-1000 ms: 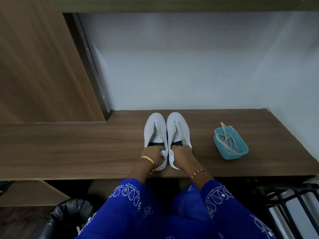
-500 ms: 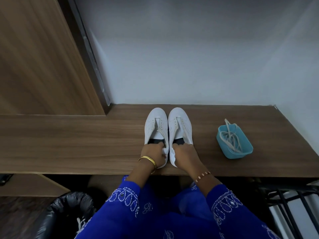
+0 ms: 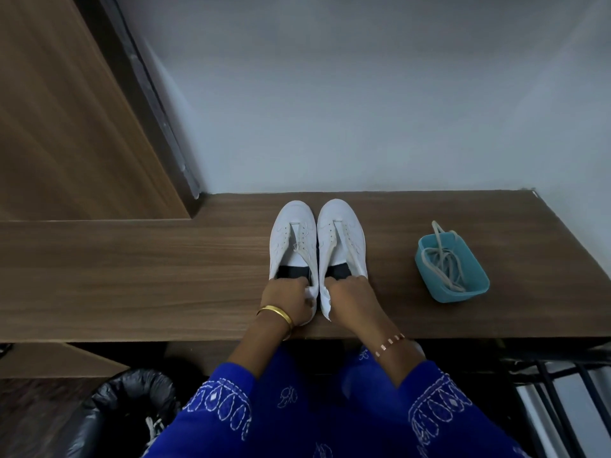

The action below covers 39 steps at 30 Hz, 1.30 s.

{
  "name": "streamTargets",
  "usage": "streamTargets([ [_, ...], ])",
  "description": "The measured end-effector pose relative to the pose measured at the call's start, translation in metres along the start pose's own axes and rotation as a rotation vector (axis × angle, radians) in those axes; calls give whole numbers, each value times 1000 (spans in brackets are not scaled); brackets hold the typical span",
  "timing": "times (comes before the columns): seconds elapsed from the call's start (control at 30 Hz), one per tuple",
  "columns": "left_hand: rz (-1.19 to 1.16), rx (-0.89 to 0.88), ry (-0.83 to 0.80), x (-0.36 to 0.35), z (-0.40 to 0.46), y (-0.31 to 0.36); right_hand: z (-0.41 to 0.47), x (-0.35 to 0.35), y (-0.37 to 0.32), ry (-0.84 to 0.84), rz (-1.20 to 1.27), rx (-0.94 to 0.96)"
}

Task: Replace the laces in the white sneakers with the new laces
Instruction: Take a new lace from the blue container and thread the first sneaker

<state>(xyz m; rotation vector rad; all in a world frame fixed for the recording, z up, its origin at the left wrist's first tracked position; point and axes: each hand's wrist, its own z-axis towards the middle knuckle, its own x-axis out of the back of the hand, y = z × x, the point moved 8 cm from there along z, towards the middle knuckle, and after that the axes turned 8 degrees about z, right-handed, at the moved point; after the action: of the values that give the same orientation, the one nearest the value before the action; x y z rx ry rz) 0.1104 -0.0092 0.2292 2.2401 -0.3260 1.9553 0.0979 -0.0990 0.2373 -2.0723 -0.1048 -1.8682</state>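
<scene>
Now the left hand (image 3: 287, 297) and right hand (image 3: 347, 294) each grip a heel of the white sneakers (image 3: 316, 246), maybe to line them up on the wooden shelf (image 3: 132, 276). New laces (image 3: 444, 267) wait in the blue tub (image 3: 463, 294) nearby.

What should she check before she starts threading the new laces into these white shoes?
1. Old laces out of both sneakers: ok. The left sneaker and the right sneaker show bare eyelets.
2. New laces at hand: ok. The laces lie in the blue tub to the right, one end hanging over its far rim.
3. Shoes steady on the wooden shelf: ok. The left hand grips one heel, the right hand the other.
4. A hand free to fetch a lace: not ok. Both hold shoes.
5. Laces free of tangles: cannot tell.
</scene>
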Motion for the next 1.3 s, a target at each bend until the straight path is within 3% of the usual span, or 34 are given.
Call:
streamTargets([
  [0.57, 53, -55, 31, 0, -9, 7, -6, 1, 1, -42, 12, -16],
  [0.83, 14, -73, 34, -2, -14, 10, -12, 8, -5, 36, 46, 4],
  [1.13, -452, -50, 42, -3, -12, -5, -13, 8, 4, -72, 188, 10],
  [1.3, -487, -31, 100, 3, -13, -3, -16, 5, 8, -93, 273, 20],
])
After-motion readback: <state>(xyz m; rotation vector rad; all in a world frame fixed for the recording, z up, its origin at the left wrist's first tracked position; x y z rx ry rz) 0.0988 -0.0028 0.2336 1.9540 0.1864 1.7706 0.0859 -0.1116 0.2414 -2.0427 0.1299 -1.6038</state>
